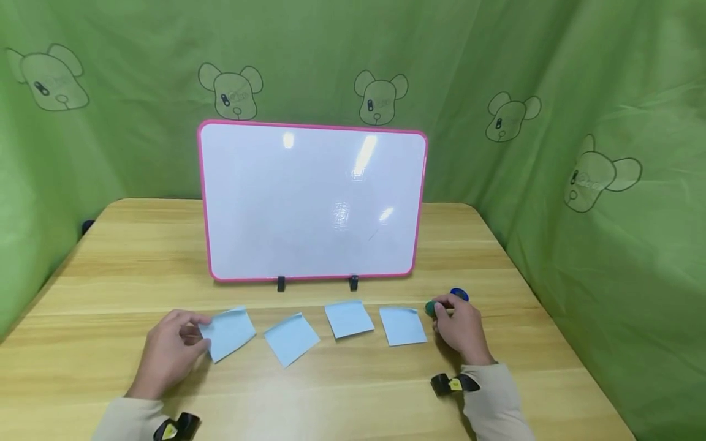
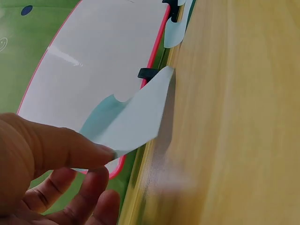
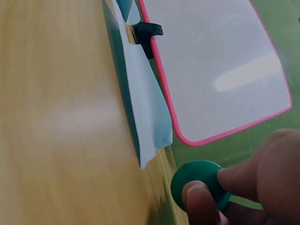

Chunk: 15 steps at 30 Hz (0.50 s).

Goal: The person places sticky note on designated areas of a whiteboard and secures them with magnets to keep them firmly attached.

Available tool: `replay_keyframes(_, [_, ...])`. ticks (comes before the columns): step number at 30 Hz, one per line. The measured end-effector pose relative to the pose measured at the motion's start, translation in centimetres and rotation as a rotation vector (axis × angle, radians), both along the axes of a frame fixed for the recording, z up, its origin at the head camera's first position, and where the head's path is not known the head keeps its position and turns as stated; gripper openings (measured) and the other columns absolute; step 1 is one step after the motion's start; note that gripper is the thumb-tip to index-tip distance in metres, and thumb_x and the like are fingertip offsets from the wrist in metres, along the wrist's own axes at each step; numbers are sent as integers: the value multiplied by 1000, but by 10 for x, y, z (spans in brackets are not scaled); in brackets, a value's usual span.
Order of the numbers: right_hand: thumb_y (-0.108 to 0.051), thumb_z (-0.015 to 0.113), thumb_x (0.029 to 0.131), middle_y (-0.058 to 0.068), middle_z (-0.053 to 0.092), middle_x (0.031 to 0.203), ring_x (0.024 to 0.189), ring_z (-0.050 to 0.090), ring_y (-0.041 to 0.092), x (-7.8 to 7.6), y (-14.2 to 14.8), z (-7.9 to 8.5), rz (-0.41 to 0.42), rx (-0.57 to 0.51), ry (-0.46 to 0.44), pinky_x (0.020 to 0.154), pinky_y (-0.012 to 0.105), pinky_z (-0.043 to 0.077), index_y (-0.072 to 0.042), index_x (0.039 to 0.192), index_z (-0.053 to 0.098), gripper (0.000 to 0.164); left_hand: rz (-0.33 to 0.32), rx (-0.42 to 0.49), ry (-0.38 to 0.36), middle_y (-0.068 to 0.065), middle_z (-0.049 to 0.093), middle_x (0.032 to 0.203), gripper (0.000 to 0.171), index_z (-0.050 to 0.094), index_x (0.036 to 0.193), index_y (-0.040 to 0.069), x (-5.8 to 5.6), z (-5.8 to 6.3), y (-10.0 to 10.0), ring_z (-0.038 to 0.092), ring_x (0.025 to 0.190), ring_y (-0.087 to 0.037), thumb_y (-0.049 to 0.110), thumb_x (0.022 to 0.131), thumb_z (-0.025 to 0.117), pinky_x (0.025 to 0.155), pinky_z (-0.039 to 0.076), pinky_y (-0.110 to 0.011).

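My left hand (image 1: 172,352) pinches the left edge of the leftmost blue sticky note (image 1: 228,334); in the left wrist view that note (image 2: 136,119) tilts up off the table between thumb and fingers. On the right, my right hand (image 1: 460,324) holds a round green magnet (image 1: 430,308) by its rim, and the right wrist view shows the magnet (image 3: 199,180) between thumb and fingertips. Just beyond that hand lies a round blue object (image 1: 459,294), partly hidden by the fingers. Three more blue notes lie between the hands: one tilted note (image 1: 292,339), a middle note (image 1: 349,318) and a right note (image 1: 403,326).
A pink-framed whiteboard (image 1: 314,202) stands upright behind the notes on two black feet, a left foot (image 1: 281,283) and a right foot (image 1: 354,282). Green curtains (image 1: 309,55) with printed bear heads hang around the wooden table (image 1: 309,404).
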State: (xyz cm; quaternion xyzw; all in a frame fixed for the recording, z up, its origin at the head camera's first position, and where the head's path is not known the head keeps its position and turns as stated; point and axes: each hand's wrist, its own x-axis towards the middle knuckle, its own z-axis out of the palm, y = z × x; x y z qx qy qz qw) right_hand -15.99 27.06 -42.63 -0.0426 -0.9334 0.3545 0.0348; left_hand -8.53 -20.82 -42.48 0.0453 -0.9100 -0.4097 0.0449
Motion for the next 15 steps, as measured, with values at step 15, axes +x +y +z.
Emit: replay_keyframes(15, [-14, 52, 99, 19, 64, 107, 91, 58, 30, -2, -5, 2, -44, -32, 83, 71, 35, 49, 0, 111, 65, 23, -14, 77, 109, -18, 54, 110, 31, 65, 106, -6, -1, 5, 4, 60, 97, -34, -11, 76, 66, 78, 56, -31])
